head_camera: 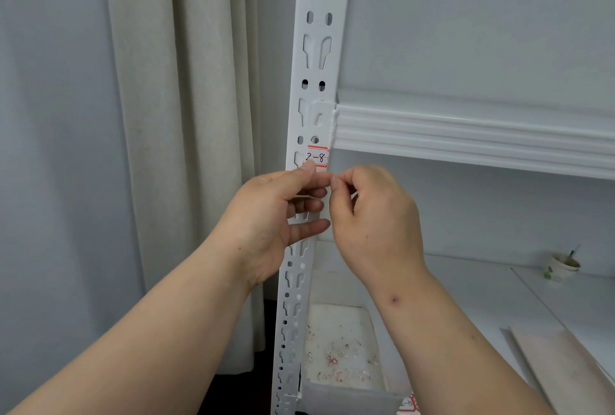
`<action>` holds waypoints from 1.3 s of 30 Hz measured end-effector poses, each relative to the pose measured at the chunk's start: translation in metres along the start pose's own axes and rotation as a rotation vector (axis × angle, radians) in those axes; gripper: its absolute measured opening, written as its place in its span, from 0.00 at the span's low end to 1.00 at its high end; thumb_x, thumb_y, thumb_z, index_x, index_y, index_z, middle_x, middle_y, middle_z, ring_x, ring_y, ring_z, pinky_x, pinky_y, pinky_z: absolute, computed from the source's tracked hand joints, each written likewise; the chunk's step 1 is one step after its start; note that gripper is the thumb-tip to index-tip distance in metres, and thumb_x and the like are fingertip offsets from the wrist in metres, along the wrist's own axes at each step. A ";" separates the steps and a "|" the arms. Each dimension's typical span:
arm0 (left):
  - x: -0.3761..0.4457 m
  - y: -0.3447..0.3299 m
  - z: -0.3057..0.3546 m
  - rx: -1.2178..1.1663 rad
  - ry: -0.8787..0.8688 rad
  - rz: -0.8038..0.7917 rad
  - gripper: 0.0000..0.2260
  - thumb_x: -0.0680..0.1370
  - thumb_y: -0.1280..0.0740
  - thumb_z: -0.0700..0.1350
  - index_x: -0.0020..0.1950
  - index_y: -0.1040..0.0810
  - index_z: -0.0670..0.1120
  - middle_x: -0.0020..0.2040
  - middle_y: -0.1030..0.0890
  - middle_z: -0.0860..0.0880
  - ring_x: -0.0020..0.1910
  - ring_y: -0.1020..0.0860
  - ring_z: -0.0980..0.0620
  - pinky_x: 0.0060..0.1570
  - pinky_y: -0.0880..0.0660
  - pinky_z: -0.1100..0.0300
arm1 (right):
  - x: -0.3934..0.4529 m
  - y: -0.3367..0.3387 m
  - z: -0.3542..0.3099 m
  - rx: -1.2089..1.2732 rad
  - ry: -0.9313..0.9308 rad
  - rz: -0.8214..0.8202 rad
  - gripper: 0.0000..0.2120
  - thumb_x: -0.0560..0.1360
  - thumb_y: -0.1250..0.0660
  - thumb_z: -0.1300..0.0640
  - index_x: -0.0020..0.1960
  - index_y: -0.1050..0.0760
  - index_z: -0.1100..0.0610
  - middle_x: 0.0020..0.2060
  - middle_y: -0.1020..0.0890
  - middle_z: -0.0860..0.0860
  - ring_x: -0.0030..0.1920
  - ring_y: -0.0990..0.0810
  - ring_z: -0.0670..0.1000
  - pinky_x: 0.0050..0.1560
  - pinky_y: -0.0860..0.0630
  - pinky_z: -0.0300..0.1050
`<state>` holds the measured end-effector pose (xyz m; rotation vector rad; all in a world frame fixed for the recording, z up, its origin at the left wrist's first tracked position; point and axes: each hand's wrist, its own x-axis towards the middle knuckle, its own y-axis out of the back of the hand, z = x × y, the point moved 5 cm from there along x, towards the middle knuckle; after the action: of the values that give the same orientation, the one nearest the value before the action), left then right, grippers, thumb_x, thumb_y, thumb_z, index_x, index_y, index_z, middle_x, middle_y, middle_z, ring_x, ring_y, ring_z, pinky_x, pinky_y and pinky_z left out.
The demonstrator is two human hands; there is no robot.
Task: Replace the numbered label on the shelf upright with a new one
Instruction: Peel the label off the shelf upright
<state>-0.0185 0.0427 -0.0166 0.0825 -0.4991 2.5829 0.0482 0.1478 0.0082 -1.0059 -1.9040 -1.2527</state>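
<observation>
Two hands meet at the white perforated metal upright (311,88), under the red-edged paper label (317,157) "2-8". Left hand (283,211) and right hand (372,211) pinch a small white strip (323,176).

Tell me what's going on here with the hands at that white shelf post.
A person is working on the label stuck to the white shelf upright, which reads 2-8 between red bands. The left hand has its thumb at the label's lower edge, and the right hand pinches something small and pale right beside it, too small to identify. The label is on the upright. Below, a tray holds scraps of torn paper.
</observation>
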 end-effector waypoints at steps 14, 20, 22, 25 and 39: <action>-0.002 -0.005 0.002 -0.173 0.033 -0.052 0.05 0.79 0.36 0.39 0.43 0.23 0.45 0.37 0.20 0.47 0.35 0.22 0.51 0.37 0.20 0.56 | -0.001 -0.002 0.013 0.746 -0.574 -0.140 0.07 0.75 0.34 0.59 0.39 0.23 0.57 0.29 0.19 0.46 0.26 0.25 0.44 0.32 0.26 0.36; 0.001 -0.001 0.001 -0.219 0.060 -0.062 0.06 0.79 0.36 0.39 0.42 0.24 0.45 0.36 0.21 0.48 0.35 0.22 0.51 0.35 0.21 0.57 | -0.001 -0.006 0.014 0.899 -0.619 -0.192 0.08 0.76 0.33 0.59 0.37 0.22 0.54 0.33 0.18 0.49 0.29 0.25 0.47 0.38 0.25 0.44; 0.000 -0.001 -0.002 -0.243 0.088 -0.076 0.07 0.79 0.36 0.39 0.41 0.23 0.45 0.36 0.21 0.48 0.34 0.23 0.52 0.35 0.21 0.57 | -0.002 -0.008 0.013 0.938 -0.616 -0.225 0.08 0.76 0.33 0.59 0.37 0.22 0.54 0.33 0.18 0.49 0.29 0.25 0.48 0.39 0.25 0.45; 0.000 -0.001 -0.003 -0.282 0.128 -0.098 0.08 0.78 0.36 0.39 0.40 0.22 0.45 0.35 0.22 0.48 0.32 0.24 0.53 0.33 0.22 0.59 | -0.002 -0.008 0.013 0.844 -0.588 -0.229 0.08 0.76 0.34 0.58 0.38 0.22 0.54 0.33 0.18 0.48 0.29 0.25 0.46 0.38 0.23 0.45; 0.004 -0.004 -0.005 -0.134 0.042 -0.140 0.06 0.79 0.37 0.38 0.44 0.23 0.43 0.52 0.23 0.40 0.47 0.28 0.45 0.39 0.21 0.59 | -0.001 -0.002 -0.003 0.477 -0.268 -0.190 0.11 0.76 0.33 0.58 0.37 0.24 0.45 0.34 0.19 0.41 0.34 0.22 0.35 0.37 0.30 0.26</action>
<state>-0.0203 0.0494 -0.0192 0.0165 -0.6263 2.4032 0.0469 0.1445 0.0073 -0.7786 -2.4000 -0.7207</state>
